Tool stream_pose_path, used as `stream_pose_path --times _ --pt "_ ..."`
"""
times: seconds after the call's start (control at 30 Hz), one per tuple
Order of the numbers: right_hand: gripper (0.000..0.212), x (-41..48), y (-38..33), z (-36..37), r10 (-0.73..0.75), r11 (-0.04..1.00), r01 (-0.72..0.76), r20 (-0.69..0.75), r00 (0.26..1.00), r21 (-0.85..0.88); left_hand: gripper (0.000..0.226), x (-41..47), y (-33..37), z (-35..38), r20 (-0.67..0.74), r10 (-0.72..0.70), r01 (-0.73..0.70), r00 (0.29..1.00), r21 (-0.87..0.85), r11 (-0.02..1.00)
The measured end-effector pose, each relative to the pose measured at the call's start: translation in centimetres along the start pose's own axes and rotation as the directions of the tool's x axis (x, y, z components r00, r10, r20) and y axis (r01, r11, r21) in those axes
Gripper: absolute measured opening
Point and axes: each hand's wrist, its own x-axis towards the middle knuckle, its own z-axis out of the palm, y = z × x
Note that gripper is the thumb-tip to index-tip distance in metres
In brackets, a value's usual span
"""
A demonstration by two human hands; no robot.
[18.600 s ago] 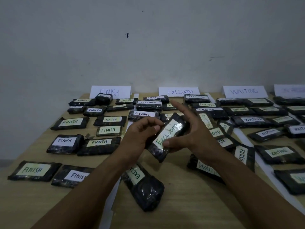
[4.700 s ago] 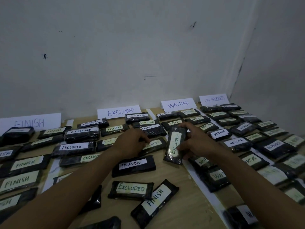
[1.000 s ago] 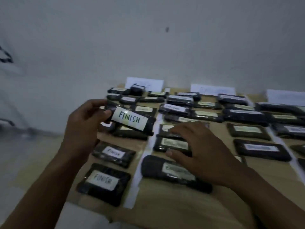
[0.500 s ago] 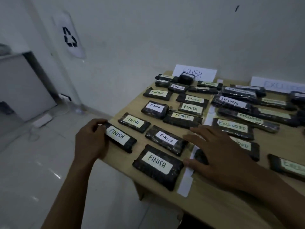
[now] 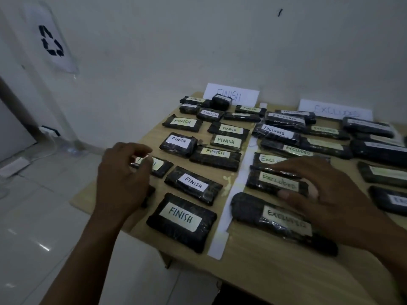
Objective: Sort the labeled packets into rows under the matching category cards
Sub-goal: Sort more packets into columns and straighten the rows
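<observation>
Recycling sign [image 5: 51,41] on the wall at far left. Left hand [image 5: 123,179], fingers curled and loosely parted, hovers over a FINISH packet [image 5: 157,166] at the bench [image 5: 264,267] edge, hiding half its label. Right hand [image 5: 330,194] lies open, flat across EXCLUDED packets [image 5: 275,183]; far-right labels blur, cut off.

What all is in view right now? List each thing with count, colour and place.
FINISH packets: about fourteen, black, white or pale labels, left rows.
EXCLUDED packets: at least ten, black, right rows.
FINISH card: one, white, against wall.
EXCLUDED card: one, white, against wall.
Paper strip: one, white, between groups.
Table: one, light wood.
Recycling sign: one, white with black symbol, left wall.
Left hand: over table's left edge.
Right hand: flat on EXCLUDED packets.
</observation>
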Motion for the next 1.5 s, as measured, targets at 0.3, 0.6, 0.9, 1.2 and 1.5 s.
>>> stream_pose_path --times 0.3,0.6,0.9,1.2,1.5 --pt "0.025 -5.3 5.8 -5.3 0.277 0.960 -0.277 -0.187 0.942 0.026 0.010 -0.3 11.5 6.6 0.455 0.465 -0.303 0.759 -0.385 0.872" --pt "0.038 -9.5 7.7 -6.3 0.378 0.910 -0.376 -0.026 0.926 -0.176 0.029 -1.3 18.6 13.2 0.696 0.590 -0.599 0.410 -0.283 0.750" --pt "0.019 -11.8 9.0 -6.9 0.445 0.841 -0.436 -0.048 0.894 -0.322 0.034 -3.1 20.1 14.9 0.746 0.613 -0.617 0.261 -0.360 0.700" --pt "0.031 -12.8 10.2 -8.5 0.538 0.796 -0.519 -0.029 0.843 -0.311 0.032 -1.4 19.7 15.0 0.723 0.576 -0.294 0.381 -0.496 0.817" --pt "0.034 -9.2 9.7 -6.2 0.482 0.818 -0.511 -0.170 0.860 -0.264 0.040 2.8 19.2 20.1 0.710 0.497 -0.624 0.499 -0.104 0.775"
